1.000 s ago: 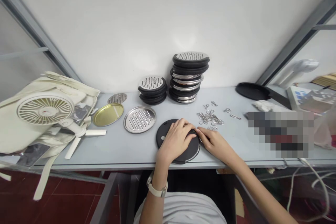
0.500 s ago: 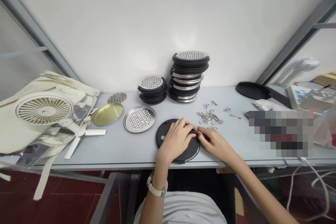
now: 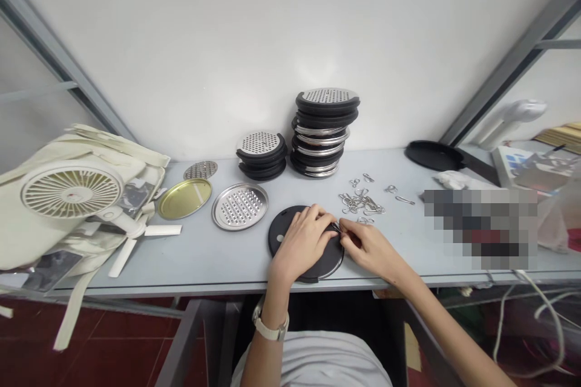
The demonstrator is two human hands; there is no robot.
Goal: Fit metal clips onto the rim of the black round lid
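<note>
- Black disc [image 3: 325,259]: lower centre of the frame, flat on the table [image 3: 200,260].
- Left hand [image 3: 304,236]: laid across it, thumb and forefinger slightly apart.
- Right hand [image 3: 365,246]: at its right edge, fingertips narrowed; cannot tell whether gripping.
- Metal clips [image 3: 370,204]: scattered right of centre.
</note>
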